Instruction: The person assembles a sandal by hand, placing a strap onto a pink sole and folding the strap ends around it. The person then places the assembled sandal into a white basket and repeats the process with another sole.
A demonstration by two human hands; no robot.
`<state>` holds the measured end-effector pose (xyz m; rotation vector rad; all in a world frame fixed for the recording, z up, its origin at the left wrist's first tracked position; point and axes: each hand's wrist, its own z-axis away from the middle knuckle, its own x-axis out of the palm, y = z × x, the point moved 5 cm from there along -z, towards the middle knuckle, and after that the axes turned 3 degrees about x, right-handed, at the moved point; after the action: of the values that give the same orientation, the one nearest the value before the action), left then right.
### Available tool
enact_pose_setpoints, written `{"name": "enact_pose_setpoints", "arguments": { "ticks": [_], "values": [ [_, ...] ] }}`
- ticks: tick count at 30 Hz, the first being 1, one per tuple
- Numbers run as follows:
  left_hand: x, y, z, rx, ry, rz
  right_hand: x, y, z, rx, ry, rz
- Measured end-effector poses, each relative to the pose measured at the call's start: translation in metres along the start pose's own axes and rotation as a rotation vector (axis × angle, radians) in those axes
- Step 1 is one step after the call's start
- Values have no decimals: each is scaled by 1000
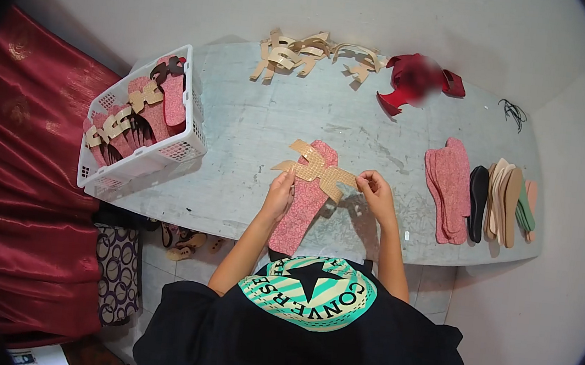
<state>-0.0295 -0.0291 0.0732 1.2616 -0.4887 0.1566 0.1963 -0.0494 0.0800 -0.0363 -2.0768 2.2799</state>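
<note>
A tan textured strap piece point(322, 171) with several arms lies across the upper part of a pink patterned sole point(297, 215) at the table's near edge. My left hand point(282, 190) pinches the strap's left side, beside the sole. On the other side, my right hand point(375, 191) holds the tip of the strap's right arm between thumb and fingers, off the sole. The sole's lower end reaches the front of my shirt.
A white basket point(159, 158) of pink soles with straps stands at the left. Beige straps point(285, 52) and red straps point(409, 81) lie at the back. Pink soles point(446, 191), a black sole point(476, 202) and tan soles point(510, 205) lie right; a dark cord point(513, 114) lies behind them.
</note>
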Motion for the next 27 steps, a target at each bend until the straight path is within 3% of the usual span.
{"name": "enact_pose_setpoints", "arguments": {
  "ticks": [2, 9, 12, 27],
  "values": [
    [3, 0, -1, 43, -45, 197, 2, 1, -2, -16, 14, 15],
    [9, 11, 2, 88, -12, 197, 1, 5, -3, -77, 121, 1],
    [18, 18, 0, 42, -91, 100, -1, -1, -1, -111, 156, -24],
    [23, 29, 4, 152, 87, -74, 2, -5, 2, -131, 164, 43]
  ]
}}
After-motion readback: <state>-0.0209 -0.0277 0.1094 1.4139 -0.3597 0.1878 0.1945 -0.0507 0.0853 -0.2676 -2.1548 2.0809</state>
